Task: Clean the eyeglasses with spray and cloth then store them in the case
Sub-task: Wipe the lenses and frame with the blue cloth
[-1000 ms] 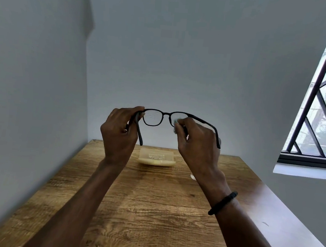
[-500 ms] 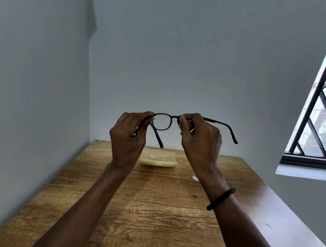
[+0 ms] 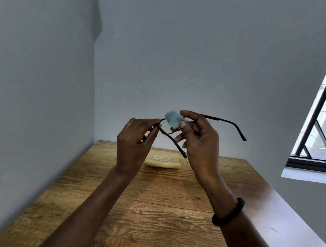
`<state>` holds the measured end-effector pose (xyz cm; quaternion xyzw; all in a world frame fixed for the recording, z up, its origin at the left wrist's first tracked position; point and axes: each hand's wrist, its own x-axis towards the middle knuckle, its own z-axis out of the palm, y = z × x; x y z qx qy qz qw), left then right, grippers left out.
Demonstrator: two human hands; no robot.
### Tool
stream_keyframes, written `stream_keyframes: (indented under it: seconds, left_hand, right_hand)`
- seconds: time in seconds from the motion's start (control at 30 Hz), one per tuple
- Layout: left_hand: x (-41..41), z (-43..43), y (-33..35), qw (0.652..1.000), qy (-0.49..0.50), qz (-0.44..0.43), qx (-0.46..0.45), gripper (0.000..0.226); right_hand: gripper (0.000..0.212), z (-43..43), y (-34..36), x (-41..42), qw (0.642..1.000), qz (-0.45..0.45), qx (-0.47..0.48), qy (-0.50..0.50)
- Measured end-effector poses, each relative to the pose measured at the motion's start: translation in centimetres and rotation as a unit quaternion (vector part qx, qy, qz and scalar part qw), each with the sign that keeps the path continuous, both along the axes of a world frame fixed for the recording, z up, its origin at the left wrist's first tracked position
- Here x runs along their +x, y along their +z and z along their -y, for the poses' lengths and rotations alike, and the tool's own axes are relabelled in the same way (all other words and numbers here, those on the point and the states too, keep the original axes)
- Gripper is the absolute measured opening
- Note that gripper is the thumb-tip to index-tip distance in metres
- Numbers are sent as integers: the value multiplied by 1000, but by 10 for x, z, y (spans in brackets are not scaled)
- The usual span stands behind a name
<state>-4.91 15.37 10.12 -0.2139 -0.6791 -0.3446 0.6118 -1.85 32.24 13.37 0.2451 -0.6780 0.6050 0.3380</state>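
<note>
I hold black-framed eyeglasses (image 3: 225, 121) in the air above the far part of the wooden table (image 3: 150, 211). My left hand (image 3: 135, 142) pinches the frame at its left corner, where one temple arm angles down toward the table. My right hand (image 3: 198, 140) presses a small light-blue cloth (image 3: 173, 119) against a lens with thumb and fingers; the other temple arm sticks out to the right. The lenses are mostly hidden by the cloth and my fingers. A pale cream glasses case (image 3: 161, 160) lies flat on the table behind my hands. No spray bottle is visible.
Grey walls close in on the left and at the back. A barred window (image 3: 324, 121) with a white sill is on the right. The table's right edge runs diagonally toward me. A black band circles my right wrist (image 3: 229, 212).
The glasses have turned, so the right temple arm now points further right. The blue cloth has come into view over the lens, and both hands sit slightly further right and lower.
</note>
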Motion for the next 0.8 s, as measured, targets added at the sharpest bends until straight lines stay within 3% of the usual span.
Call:
stream_keyframes:
  seconds: [0.2,0.37,0.6,0.7,0.8]
  left_hand:
    - [2,-2,3,999,16,10,-44,24]
    - [6,-1,8,994,44,-4,-99,20]
    - [13,-10,12,985,88,-25,-146,19]
    - [17,-15,12,991,82,0,-110,20]
    - [17,-16,8,997,37,18,-67,23]
  right_hand:
    - [36,8,-6,-6,989,-68,132,7]
    - [39,9,-10,-10,995,-30,64,68]
    - [15,11,-13,-12,981,-166,71,-76]
    - [13,9,-13,-11,974,-193,73,-95]
    - [11,6,-9,-8,985,-152,58,-50]
